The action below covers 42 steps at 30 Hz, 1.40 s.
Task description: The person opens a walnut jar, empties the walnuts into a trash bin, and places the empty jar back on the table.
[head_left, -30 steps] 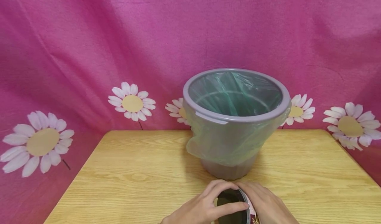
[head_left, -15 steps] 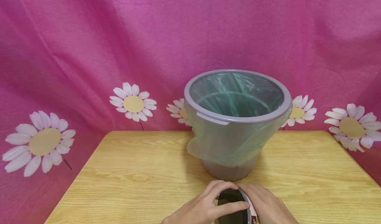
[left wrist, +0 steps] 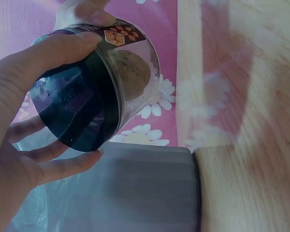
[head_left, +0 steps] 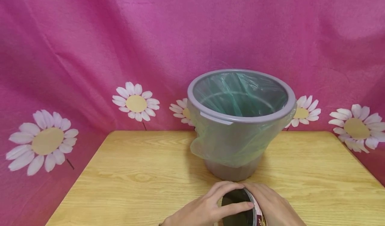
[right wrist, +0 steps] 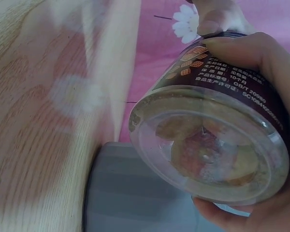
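Note:
Both hands hold a clear plastic jar with a dark lid and a dark label printed with orange pictures and white text. Brown, biscuit-like pieces show through its wall and base. My left hand spreads its curved fingers and thumb around the lid's edge. My right hand wraps the jar's body from the other side. The jar lies tilted on its side, lid towards the left hand, at the bottom of the head view. The lid appears seated on the jar.
Just beyond the hands a grey waste bin stands upright on the wooden table. Its thin green bag lines the inside and hangs over the outside below the rim. A pink curtain with white daisies encloses the back and sides.
The head view has shifted slightly, so the bin and table sit a little further right in it. Both hands keep the same grip on the jar, with hardly any movement.

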Each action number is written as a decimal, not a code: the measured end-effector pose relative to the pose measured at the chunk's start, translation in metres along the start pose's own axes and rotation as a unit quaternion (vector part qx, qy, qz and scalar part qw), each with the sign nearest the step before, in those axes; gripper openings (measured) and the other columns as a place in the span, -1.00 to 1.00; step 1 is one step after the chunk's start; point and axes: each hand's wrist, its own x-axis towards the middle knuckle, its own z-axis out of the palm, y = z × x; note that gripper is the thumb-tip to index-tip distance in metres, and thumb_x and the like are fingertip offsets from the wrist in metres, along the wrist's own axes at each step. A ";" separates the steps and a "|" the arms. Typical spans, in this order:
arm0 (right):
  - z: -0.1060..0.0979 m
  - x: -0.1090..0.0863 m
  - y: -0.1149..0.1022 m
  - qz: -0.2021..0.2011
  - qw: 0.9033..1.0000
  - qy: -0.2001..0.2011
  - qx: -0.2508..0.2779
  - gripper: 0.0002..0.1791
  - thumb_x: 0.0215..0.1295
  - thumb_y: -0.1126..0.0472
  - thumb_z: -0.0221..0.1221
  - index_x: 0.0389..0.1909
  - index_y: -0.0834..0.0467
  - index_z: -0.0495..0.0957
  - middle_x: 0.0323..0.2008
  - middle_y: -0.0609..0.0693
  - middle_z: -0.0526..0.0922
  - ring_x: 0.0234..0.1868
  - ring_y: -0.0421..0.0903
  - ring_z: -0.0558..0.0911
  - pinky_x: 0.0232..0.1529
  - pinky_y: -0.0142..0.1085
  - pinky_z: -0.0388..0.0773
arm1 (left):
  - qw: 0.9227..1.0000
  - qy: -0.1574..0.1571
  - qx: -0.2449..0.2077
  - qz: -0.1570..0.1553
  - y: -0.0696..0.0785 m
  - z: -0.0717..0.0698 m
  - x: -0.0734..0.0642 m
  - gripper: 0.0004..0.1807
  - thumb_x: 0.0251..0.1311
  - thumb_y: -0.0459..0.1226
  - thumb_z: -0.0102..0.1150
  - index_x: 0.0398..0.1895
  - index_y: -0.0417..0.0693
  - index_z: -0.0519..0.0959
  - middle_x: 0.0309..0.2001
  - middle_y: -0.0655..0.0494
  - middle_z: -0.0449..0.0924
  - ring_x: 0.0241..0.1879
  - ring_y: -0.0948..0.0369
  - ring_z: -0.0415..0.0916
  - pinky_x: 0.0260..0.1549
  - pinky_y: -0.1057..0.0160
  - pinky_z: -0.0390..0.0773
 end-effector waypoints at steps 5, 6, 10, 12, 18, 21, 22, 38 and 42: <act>-0.002 0.002 0.000 -0.009 1.000 0.011 0.003 0.08 -0.36 -0.51 0.38 0.21 0.02 0.41 0.02 -0.26 0.52 -0.07 -0.27 0.50 -0.19 -0.18 0.59 | 1.000 -0.003 -0.007 -0.003 -0.002 -0.002 0.001 -0.08 0.10 0.00 0.35 0.50 0.19 0.09 0.48 0.14 -0.14 0.43 0.23 -0.12 0.31 0.34 0.13; -0.003 0.003 0.000 -0.010 1.000 0.013 0.003 0.08 -0.37 -0.51 0.38 0.20 0.03 0.41 0.01 -0.26 0.52 -0.07 -0.27 0.50 -0.18 -0.17 0.58 | 1.000 -0.004 -0.007 -0.003 -0.002 -0.002 0.001 -0.07 0.10 0.00 0.35 0.50 0.18 0.08 0.49 0.14 -0.15 0.43 0.22 -0.13 0.31 0.34 0.13; -0.004 0.004 -0.001 -0.008 1.000 0.014 0.005 0.13 -0.42 -0.53 0.38 0.20 0.04 0.42 0.02 -0.26 0.51 -0.06 -0.26 0.50 -0.19 -0.16 0.58 | 1.000 -0.003 0.006 -0.001 -0.004 -0.003 0.002 -0.08 0.09 0.02 0.35 0.49 0.19 0.10 0.49 0.12 -0.16 0.44 0.22 -0.14 0.32 0.35 0.12; -0.004 0.004 -0.001 -0.010 1.000 0.017 0.005 0.14 -0.44 -0.54 0.39 0.21 0.04 0.42 0.04 -0.26 0.51 -0.04 -0.26 0.50 -0.19 -0.15 0.58 | 1.000 -0.002 0.011 0.003 -0.005 -0.003 0.002 -0.08 0.08 0.03 0.36 0.49 0.17 0.12 0.49 0.11 -0.15 0.44 0.21 -0.12 0.32 0.34 0.10; -0.003 0.002 0.001 -0.021 0.999 0.027 -0.003 0.15 -0.46 -0.52 0.41 0.22 0.03 0.41 0.03 -0.26 0.52 -0.05 -0.26 0.50 -0.19 -0.16 0.58 | 1.000 -0.005 -0.003 0.001 -0.007 -0.001 0.003 -0.05 0.06 0.02 0.38 0.49 0.17 0.11 0.48 0.14 -0.12 0.42 0.24 -0.08 0.33 0.33 0.08; -0.002 0.000 0.000 -0.019 0.999 0.027 -0.002 0.14 -0.45 -0.52 0.41 0.21 0.04 0.42 0.02 -0.26 0.52 -0.06 -0.27 0.50 -0.20 -0.17 0.58 | 1.000 -0.008 -0.016 -0.008 -0.005 0.000 0.001 -0.04 0.05 0.01 0.38 0.50 0.19 0.09 0.49 0.16 -0.14 0.42 0.24 -0.08 0.32 0.32 0.11; -0.001 0.000 0.000 -0.021 0.999 0.029 -0.003 0.14 -0.45 -0.52 0.41 0.21 0.06 0.42 0.02 -0.25 0.52 -0.07 -0.27 0.51 -0.21 -0.16 0.59 | 1.000 -0.012 -0.017 -0.011 -0.005 0.000 0.000 -0.04 0.05 0.01 0.38 0.50 0.21 0.08 0.49 0.16 -0.15 0.43 0.24 -0.10 0.33 0.32 0.11; -0.002 0.001 -0.002 -0.020 0.999 0.026 -0.003 0.16 -0.44 -0.54 0.39 0.20 0.10 0.42 0.01 -0.20 0.54 -0.07 -0.23 0.52 -0.22 -0.14 0.60 | 1.000 -0.023 0.010 0.000 -0.004 0.002 0.000 -0.07 0.10 -0.01 0.35 0.48 0.18 0.06 0.49 0.09 -0.20 0.45 0.20 -0.15 0.33 0.34 0.08; -0.003 0.001 -0.003 -0.015 1.000 0.025 0.003 0.12 -0.42 -0.52 0.40 0.21 0.03 0.42 0.02 -0.25 0.52 -0.06 -0.26 0.51 -0.23 -0.17 0.59 | 1.000 -0.003 0.024 0.012 -0.004 0.002 -0.001 -0.09 0.09 0.01 0.35 0.47 0.14 0.10 0.46 0.05 -0.11 0.43 0.20 -0.09 0.33 0.33 0.10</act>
